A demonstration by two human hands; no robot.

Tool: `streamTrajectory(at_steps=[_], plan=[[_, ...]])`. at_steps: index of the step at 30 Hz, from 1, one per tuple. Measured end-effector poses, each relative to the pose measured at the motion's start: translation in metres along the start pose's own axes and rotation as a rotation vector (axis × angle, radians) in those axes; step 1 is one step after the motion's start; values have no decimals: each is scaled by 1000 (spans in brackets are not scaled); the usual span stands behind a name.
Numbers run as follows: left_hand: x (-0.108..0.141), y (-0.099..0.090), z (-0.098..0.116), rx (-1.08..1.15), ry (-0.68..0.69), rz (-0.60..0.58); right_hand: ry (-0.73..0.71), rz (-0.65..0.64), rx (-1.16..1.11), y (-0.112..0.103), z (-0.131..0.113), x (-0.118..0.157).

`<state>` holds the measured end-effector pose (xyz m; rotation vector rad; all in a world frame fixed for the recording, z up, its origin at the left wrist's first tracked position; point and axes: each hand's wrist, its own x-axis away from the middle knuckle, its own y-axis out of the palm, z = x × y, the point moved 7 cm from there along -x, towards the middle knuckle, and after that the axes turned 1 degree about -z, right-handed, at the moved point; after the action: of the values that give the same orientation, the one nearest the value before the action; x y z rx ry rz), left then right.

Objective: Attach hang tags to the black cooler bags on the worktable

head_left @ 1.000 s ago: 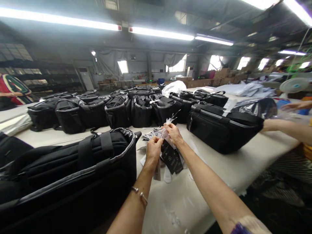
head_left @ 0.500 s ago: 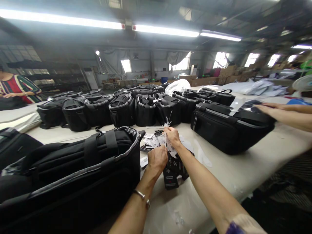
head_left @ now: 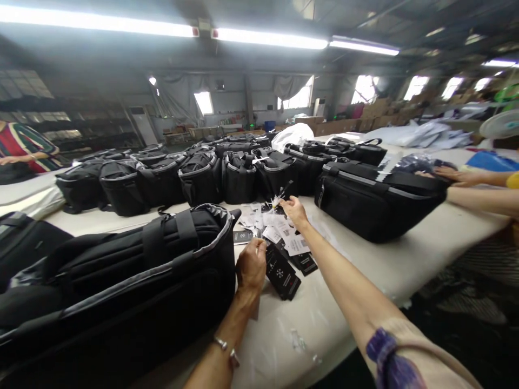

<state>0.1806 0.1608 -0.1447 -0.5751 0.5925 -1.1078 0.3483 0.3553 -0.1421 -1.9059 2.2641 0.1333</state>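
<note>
A bunch of black and white hang tags (head_left: 283, 273) lies fanned out on the table, with its white strings (head_left: 277, 201) gathered at the top. My right hand (head_left: 295, 212) is closed on those strings, fingers pinched together. Lower and to the left, my left hand (head_left: 251, 265) is pinched at the edge of the bunch, on what looks like one tag; a dark edge shows below the palm. The fingertips partly hide what it grips. Close on the left stands a large black bag (head_left: 162, 302) with a grey-trimmed opening.
Rows of black bags (head_left: 239, 181) fill the far side of the table (head_left: 284, 346). Another black bag (head_left: 377, 202) stands to the right, with a co-worker's hands (head_left: 458, 175) behind it. At far left sits a person in a striped top (head_left: 30, 146).
My left hand has moved slightly left and away from the right hand. The tags have spread and swung, showing more white faces. My right hand has shifted a little up and right.
</note>
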Motion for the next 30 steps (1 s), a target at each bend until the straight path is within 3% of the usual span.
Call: streamTrajectory(at_steps=[3,6,8,11,15,18,22,24,30], plan=[[4,-1,1,81,26,8,-102,-11,71,-21,-34,27],[18,-6,6,133,88,22,-166,-198,134,-38,-59,81],[31,-14,9,219,137,41,-166,-351,172,-44,-62,126],[54,-32,9,402,143,68,-51,-587,193,-42,-49,187],[90,-61,5,556,181,98,132,-742,27,-19,-45,239],[118,-75,-1,611,248,75,165,-884,-161,13,-67,271],[149,-85,-19,646,243,39,186,-801,-375,38,-102,294],[162,-89,-28,669,249,33,172,-799,-354,48,-116,304],[188,-118,-48,757,255,129,57,-987,-221,79,-145,338]])
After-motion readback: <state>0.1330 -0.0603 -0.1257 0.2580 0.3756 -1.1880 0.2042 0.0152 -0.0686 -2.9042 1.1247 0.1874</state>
